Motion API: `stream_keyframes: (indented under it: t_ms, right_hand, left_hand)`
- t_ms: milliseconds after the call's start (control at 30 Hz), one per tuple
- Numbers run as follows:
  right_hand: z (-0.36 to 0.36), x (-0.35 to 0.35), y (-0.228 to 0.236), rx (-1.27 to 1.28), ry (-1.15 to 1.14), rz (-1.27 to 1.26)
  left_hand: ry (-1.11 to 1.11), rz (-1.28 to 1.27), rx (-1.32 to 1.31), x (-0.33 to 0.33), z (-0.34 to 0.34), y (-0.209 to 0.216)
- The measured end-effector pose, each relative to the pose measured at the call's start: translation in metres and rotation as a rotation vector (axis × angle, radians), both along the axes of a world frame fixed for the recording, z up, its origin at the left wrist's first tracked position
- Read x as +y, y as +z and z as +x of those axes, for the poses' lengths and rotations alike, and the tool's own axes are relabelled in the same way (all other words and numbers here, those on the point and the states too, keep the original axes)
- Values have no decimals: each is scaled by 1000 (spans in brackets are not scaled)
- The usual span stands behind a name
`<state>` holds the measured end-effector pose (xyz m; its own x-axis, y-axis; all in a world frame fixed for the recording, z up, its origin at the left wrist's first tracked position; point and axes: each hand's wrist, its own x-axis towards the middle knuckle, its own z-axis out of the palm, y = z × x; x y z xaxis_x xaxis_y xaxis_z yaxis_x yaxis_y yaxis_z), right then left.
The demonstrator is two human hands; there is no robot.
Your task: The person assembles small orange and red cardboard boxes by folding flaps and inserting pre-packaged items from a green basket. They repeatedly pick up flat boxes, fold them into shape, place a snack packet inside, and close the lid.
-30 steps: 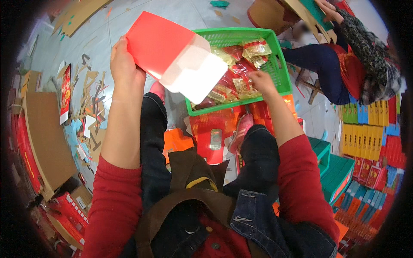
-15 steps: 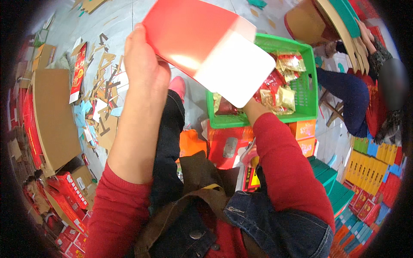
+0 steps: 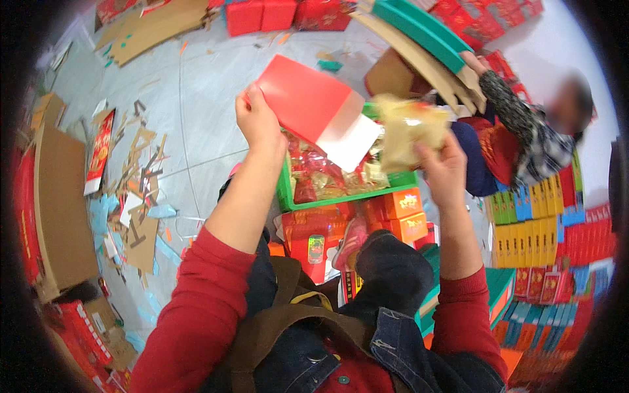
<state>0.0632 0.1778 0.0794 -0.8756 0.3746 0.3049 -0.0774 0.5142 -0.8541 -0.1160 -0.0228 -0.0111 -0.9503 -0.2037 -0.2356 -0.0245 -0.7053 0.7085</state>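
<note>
My left hand (image 3: 260,122) grips a red box (image 3: 304,95) by its left end; a white flap sticks out at the box's right end. In my right hand (image 3: 445,171) is a gold wrapped packet (image 3: 411,134), blurred by motion and lifted just right of the flap. Below both hands stands a green plastic basket (image 3: 327,200) with several red and gold wrapped packets (image 3: 314,171) in it. The box hides part of the basket and its contents.
Red and orange cartons (image 3: 409,216) sit beneath the basket. Cardboard scraps (image 3: 141,190) litter the floor at left, beside a large brown carton (image 3: 65,209). At right a person (image 3: 534,150) handles a green tray (image 3: 419,33); stacked coloured boxes (image 3: 531,242) stand nearby.
My right hand has come up out of the basket with a gold packet and moved right. The view has shifted, and the red box appears farther from the top edge.
</note>
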Motion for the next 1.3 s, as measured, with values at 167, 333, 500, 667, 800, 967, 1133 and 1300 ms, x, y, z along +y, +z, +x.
stream_keyframes:
  t_ms: [167, 333, 500, 667, 800, 967, 1133, 1300]
  right_hand:
    - [78, -64, 0, -237, -102, 546]
    - [118, -120, 10, -394, 16, 351]
    - [143, -143, -5, 11, 168, 393]
    - [180, -164, 22, -22, 119, 233]
    - [236, -185, 25, 573, -238, 94]
    - [245, -223, -46, 283, 13, -824]
    - [252, -206, -43, 332, -66, -954]
    - [276, -213, -71, 229, 70, -633]
  left_hand:
    - [-81, 86, 46, -1, 91, 22]
    - [-216, 30, -20, -57, 186, -3]
    - [-414, 186, 23, -99, 250, 7]
    - [-515, 214, 69, -140, 285, 38]
    - [-448, 403, -59, -170, 275, 20]
    - [-837, 208, 161, -146, 342, 40]
    - [-1158, -116, 375, -168, 373, -12]
    - [-1087, -272, 549, -181, 351, -7]
